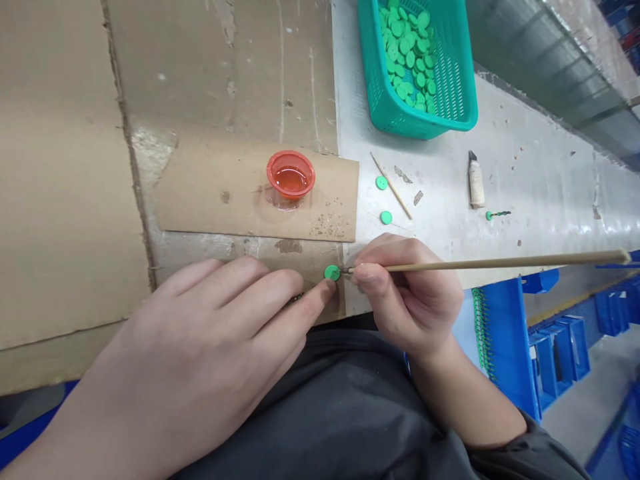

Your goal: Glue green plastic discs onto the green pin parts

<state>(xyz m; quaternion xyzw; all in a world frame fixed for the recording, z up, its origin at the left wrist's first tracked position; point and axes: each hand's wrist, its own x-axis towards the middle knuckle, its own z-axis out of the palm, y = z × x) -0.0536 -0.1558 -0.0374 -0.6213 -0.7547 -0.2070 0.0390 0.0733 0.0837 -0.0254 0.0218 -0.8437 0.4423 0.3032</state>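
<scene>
Green disc point(332, 273) held steady under open left hand point(200, 340) fingertip; right hand point(407, 293) gripping wooden stick point(480, 264), tip kept square against disc edge.

Bright, even light; soft shadows by the right hand point(407, 297); edges bowed (wide-angle).

This is a small-parts workshop: I sit at a long bench point(500, 153), cardboard sheeting point(75, 200) at left, a teal basket point(450, 80) of green discs point(407, 57) at top, blue plastic bins point(560, 353) lower right.
</scene>
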